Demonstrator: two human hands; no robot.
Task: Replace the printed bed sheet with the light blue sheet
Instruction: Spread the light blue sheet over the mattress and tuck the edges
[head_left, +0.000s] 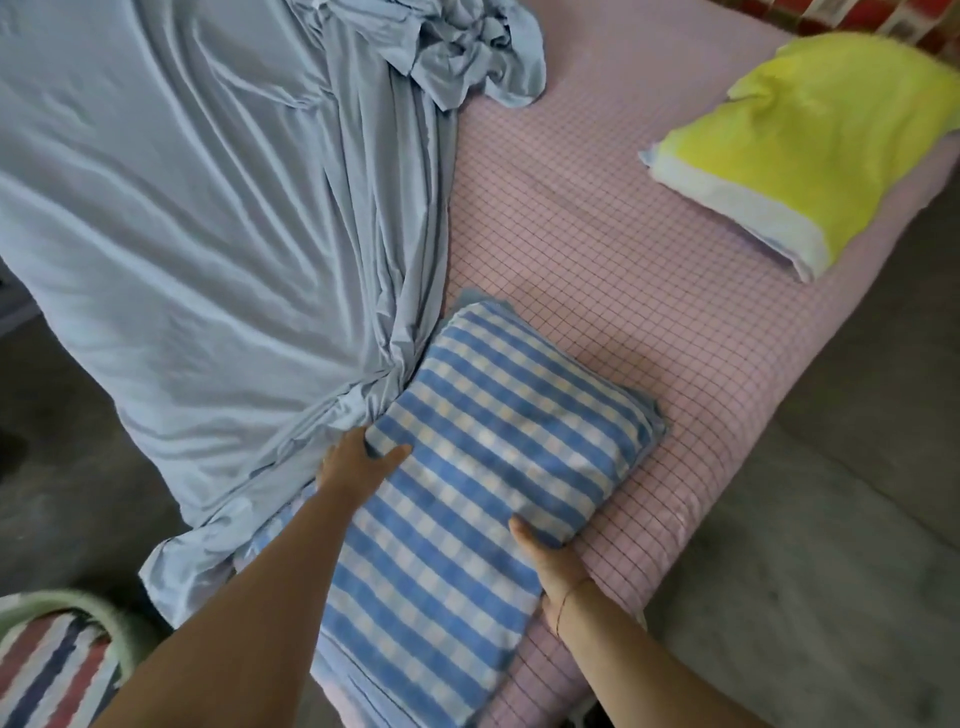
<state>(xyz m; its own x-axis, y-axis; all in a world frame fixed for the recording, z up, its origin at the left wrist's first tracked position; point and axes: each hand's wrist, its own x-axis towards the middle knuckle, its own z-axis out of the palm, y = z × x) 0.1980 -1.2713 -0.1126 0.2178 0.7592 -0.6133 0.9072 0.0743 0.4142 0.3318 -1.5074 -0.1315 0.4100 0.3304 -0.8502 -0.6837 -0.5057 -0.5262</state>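
Note:
A light blue sheet (197, 234) lies spread and wrinkled over the left half of the bed, bunched at the top centre. The right half shows a pink grid-patterned cover (597, 249). A blue-and-white checked pillow (467, 457) lies at the near end of the bed. My left hand (353, 462) grips its left edge, thumb on top and fingers tucked under. My right hand (545, 561) holds its right edge, fingers hidden beneath the pillow.
A yellow pillow with a white end (810, 140) lies at the far right of the bed. A green basket (111, 618) holding striped cloth stands at the lower left. Grey floor surrounds the bed on both sides.

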